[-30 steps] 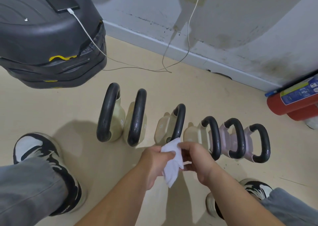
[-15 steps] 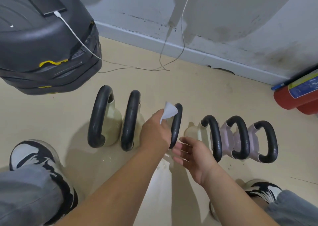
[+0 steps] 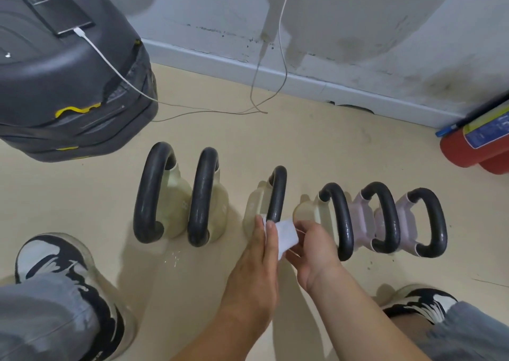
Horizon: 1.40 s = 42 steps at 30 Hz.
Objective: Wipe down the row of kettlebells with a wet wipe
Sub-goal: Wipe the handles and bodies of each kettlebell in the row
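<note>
Thin white wipe (image 3: 287, 233) lies against my left hand (image 3: 254, 261), fingers straight; my right hand (image 3: 316, 250) pinches it, fingers curled.

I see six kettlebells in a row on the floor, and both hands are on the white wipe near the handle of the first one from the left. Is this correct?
Not quite. In the head view the left hand and right hand meet on the wet wipe at the third kettlebell from the left, not the first. The rest is correct.
</note>
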{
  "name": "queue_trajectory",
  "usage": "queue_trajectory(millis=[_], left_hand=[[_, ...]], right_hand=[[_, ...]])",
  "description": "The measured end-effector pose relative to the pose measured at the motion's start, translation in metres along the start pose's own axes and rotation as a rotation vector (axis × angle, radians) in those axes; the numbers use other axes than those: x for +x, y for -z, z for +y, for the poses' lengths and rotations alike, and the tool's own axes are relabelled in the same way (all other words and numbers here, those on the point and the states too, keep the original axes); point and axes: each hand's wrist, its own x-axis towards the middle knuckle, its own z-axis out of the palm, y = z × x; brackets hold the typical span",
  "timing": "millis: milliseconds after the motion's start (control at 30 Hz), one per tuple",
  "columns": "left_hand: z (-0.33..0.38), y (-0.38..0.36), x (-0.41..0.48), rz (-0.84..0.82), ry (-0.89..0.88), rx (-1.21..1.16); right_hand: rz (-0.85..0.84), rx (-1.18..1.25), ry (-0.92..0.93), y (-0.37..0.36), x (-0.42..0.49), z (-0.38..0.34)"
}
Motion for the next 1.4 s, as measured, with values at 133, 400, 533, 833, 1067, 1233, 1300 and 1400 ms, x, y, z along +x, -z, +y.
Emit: queue_trajectory(millis=[133,400,533,833,1067,1233,1300,1400], left_hand=[[0.014,-0.001,0.011,-0.010,-0.044,0.128],[0.044,0.049,0.110,-0.131,0.017,0.193],[0.026,0.033,0.055,-0.117,-0.016,0.319],[-0.008,0.023,-0.030,-0.248,0.073,0.271],[0.053,0.053,0.026,0.166,0.653,-0.532],[0.067,0.053,0.056,-0.019,0.648,-0.826],[0.064,0.049,0.051,0.006,0.655,-0.810],[0.061,0.042,0.036,0.148,0.600,-0.569]], right_hand=[[0.002,0.040,0.004,0.003,-0.001,0.003],[-0.021,0.035,0.022,0.004,-0.002,-0.004],[-0.018,0.021,0.021,0.001,-0.003,-0.003],[0.062,0.022,0.012,-0.003,-0.009,0.006],[0.055,-0.006,0.028,0.001,-0.006,0.008],[-0.021,-0.038,0.033,0.001,-0.002,0.006],[-0.024,-0.042,0.031,-0.001,0.000,0.004],[0.003,-0.046,0.033,-0.005,0.000,0.002]])
